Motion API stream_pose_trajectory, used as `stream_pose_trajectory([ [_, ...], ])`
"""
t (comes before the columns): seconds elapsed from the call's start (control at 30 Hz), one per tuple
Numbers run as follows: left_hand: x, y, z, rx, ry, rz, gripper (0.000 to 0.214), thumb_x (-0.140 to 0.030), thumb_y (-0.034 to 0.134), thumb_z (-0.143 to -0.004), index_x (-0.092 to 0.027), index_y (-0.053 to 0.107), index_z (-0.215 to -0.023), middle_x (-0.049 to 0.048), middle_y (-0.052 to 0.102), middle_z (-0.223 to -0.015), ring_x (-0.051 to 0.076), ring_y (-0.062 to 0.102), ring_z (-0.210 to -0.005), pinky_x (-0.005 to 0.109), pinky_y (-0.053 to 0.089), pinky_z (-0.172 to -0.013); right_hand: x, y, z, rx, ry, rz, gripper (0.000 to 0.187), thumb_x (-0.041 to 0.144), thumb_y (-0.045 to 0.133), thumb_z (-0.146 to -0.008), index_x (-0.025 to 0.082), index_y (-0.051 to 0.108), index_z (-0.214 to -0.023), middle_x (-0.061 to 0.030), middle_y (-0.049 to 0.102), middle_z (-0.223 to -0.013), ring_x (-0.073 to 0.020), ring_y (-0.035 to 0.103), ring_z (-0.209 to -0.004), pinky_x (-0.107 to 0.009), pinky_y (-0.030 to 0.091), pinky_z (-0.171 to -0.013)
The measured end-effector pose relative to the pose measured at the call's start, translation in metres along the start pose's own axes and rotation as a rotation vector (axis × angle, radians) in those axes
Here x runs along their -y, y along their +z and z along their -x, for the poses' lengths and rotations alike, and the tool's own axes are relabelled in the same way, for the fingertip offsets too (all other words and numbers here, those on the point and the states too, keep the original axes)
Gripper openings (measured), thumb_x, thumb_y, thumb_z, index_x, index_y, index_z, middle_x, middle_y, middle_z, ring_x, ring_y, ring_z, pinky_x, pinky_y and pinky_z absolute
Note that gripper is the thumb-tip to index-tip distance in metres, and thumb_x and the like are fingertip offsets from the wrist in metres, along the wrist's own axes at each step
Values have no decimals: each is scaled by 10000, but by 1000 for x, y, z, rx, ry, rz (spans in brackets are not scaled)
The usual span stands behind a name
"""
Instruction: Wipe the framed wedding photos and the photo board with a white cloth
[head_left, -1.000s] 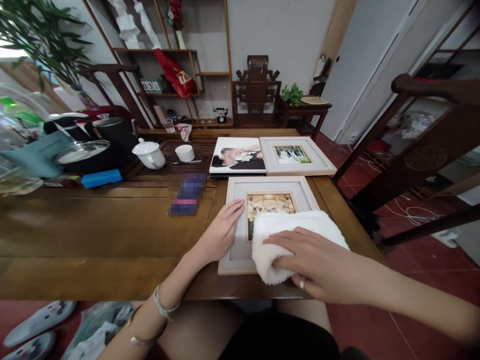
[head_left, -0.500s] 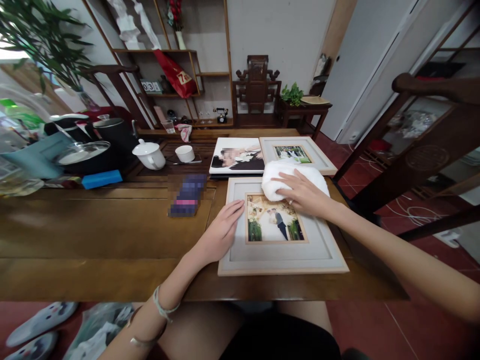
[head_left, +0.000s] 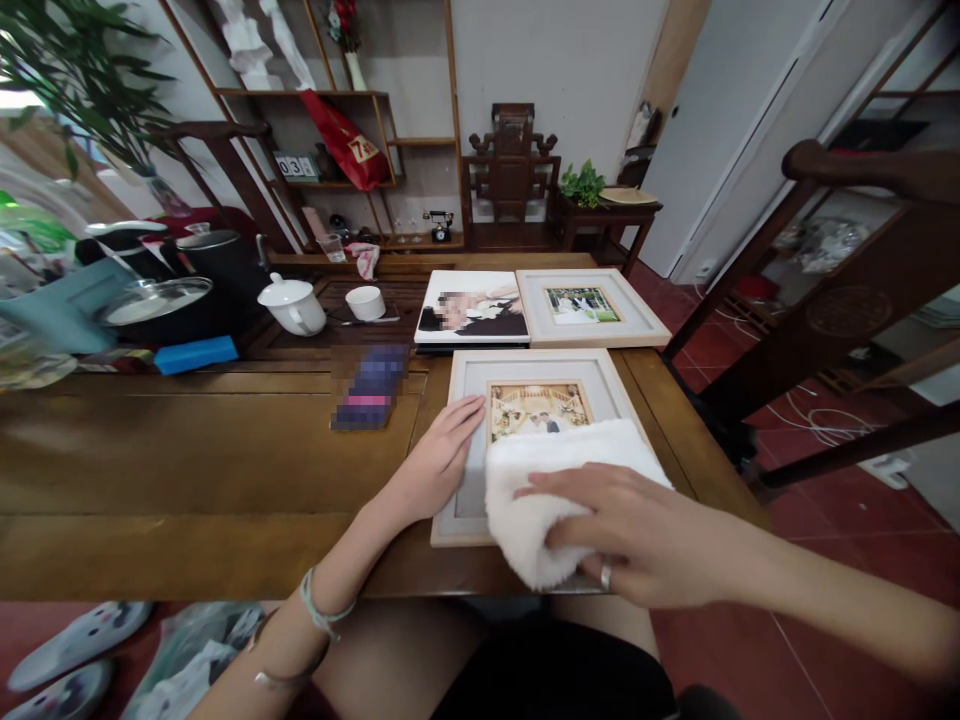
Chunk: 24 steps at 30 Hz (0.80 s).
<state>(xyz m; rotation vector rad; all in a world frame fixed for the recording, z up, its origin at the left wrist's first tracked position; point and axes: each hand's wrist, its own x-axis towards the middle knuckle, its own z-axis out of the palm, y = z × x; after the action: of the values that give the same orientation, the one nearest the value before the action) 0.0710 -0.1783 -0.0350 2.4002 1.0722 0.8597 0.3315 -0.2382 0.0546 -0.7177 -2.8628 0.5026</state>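
Right-hand grip: a white plush towel (head_left: 551,470) is gripped in a bunch under the curled fingers of the right hand (head_left: 634,540); the thumb's hold cannot be made out.
Left-hand grip: nothing is clasped by the left hand (head_left: 441,465); its fingers are held close together, laid across the left side of the framed wedding photograph (head_left: 536,405).
Towel place: spread over the near right part of that frame, seemingly past its near edge.
Frame's surroundings: beyond it, a portrait panel (head_left: 472,310) is set to the left and a second framed photograph (head_left: 592,305) to the right.
Towel handling: judged light, soft and easily folded; best held by a gathered thickness.
Frame handling: judged stiff and breakable, to be held by its wooden border.
Hidden: the photograph's lower part and the frame's near right corner are covered.
Unclear: a dark blue item (head_left: 371,388) left of the frame is pixelated.
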Motion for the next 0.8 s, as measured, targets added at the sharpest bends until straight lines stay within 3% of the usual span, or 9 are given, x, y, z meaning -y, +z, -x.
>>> stream_pose_trajectory([
  [0.13, 1, 0, 0, 18, -6, -13, 459, -143, 292, -969, -130, 438, -1403, 149, 422, -1468, 241, 323, -1401, 511, 270, -1173, -3, 11, -3, -38, -40, 38, 357, 90, 542, -757, 224, 638, -1074, -118, 523, -1371, -268, 476, -1258, -473, 369, -1035],
  [0.33, -2, -1, -1, 20, -22, -14, 462, -152, 304, -972, -169, 420, -1419, 128, 416, -1480, 237, 327, -1402, 516, 275, -1169, -76, 23, -15, -200, 123, 372, 353, 88, 508, -807, 198, 611, -1126, -158, 466, -1418, -311, 378, -1340, -591, 247, -1078],
  [0.53, -4, -2, -1, 12, -18, -2, 467, -147, 304, -971, -176, 423, -1421, 122, 428, -1474, 240, 334, -1400, 513, 287, -1166, -127, 8, -29, -351, 308, 458, 356, 103, 479, -843, 161, 583, -1179, -199, 522, -1341, -324, 391, -1327, -563, 296, -1056],
  [0.67, -3, -2, 0, -11, 0, 7, 477, -137, 316, -966, -203, 417, -1427, 104, 434, -1473, 238, 347, -1393, 507, 298, -1165, -129, 2, -37, -283, 230, 423, 362, 85, 469, -843, 165, 581, -1177, -182, 529, -1336, -327, 402, -1317, -544, 324, -1035],
  [0.8, -4, -2, 0, -13, 7, 5, 474, -141, 316, -969, -204, 412, -1429, 99, 428, -1477, 238, 337, -1398, 505, 292, -1168, -97, 0, -31, -157, 163, 330, 295, 95, 458, -864, 184, 600, -1107, -166, 590, -1240, -319, 500, -1217, -481, 425, -932],
])
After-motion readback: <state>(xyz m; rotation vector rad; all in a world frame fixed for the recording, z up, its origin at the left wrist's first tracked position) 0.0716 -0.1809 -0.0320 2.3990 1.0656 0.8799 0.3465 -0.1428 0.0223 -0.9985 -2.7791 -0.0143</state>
